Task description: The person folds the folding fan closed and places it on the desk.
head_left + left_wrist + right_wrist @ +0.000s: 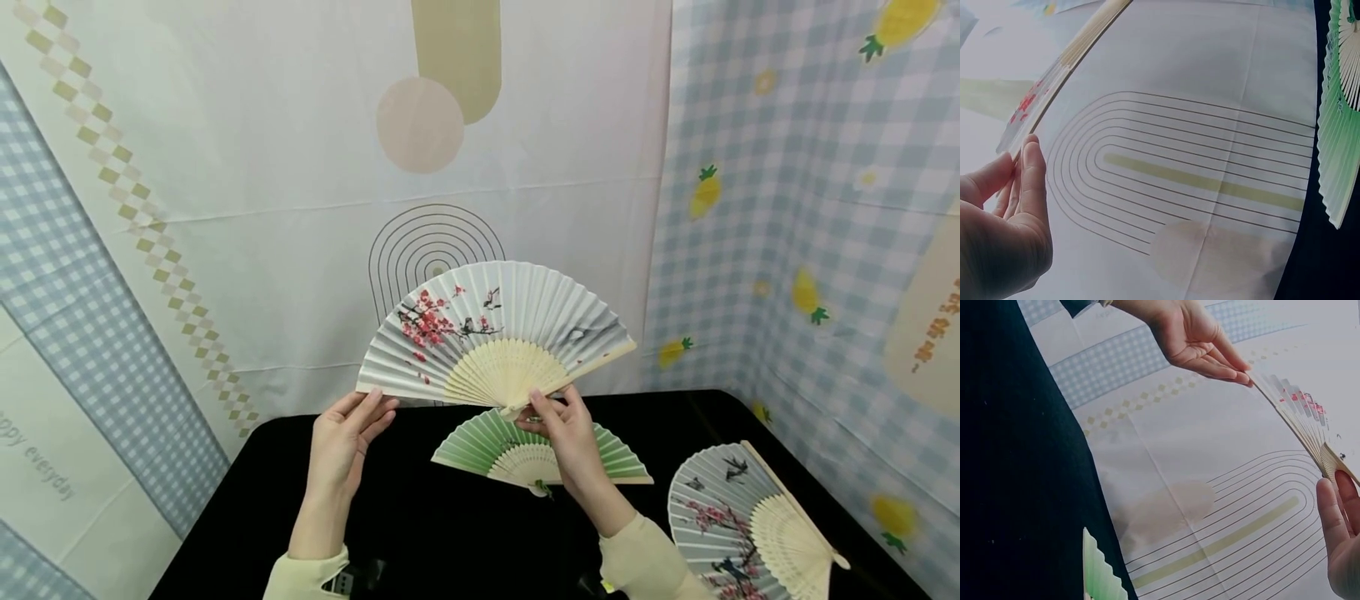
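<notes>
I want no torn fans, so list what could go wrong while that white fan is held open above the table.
1. The right hand pinches the white fan only near its pivot, while the left hand merely touches the far edge; the fan might tilt or slip.
2. The green fan lies open directly beneath, so a dropped fan could land on its paper.
3. The left fingers press the thin outer fold, which may crease.

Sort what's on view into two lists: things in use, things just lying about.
In use: white blossom fan, spread open, pinched at its pivot by the right hand; left hand at its left edge.
Lying about: green fan; grey bird fan, both open on the black table.
</notes>
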`<act>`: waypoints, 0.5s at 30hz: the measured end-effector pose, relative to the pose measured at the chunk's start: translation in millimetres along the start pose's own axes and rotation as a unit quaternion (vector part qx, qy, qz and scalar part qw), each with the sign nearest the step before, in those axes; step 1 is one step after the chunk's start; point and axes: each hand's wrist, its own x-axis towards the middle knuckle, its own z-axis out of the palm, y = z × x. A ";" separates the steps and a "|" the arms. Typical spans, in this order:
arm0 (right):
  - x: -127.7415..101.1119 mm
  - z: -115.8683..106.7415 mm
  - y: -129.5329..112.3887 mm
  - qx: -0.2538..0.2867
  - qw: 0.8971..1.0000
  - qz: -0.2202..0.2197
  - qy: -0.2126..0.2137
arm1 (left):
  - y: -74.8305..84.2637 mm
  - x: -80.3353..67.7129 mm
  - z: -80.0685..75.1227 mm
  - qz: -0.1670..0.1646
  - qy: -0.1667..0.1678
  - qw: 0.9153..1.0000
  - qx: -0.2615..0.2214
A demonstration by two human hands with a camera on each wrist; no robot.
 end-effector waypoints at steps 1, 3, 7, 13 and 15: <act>-0.9 -0.2 1.0 -0.002 1.000 -0.001 -0.003 | -0.2 -0.5 -0.4 0.000 0.002 1.000 0.001; -2.5 -0.9 3.1 -0.004 1.000 -0.003 -0.013 | -0.5 -1.1 -1.0 0.001 0.004 1.000 0.006; -4.6 -2.0 6.2 -0.009 0.999 -0.008 -0.031 | 0.8 -0.9 -1.3 0.006 0.003 1.000 0.010; -4.9 -1.2 7.4 -0.015 0.999 -0.006 -0.034 | 2.8 0.4 -0.8 0.009 0.002 1.000 0.006; -5.0 -0.8 7.6 -0.017 0.999 -0.003 -0.033 | 2.7 0.7 -1.0 0.009 0.003 1.000 0.006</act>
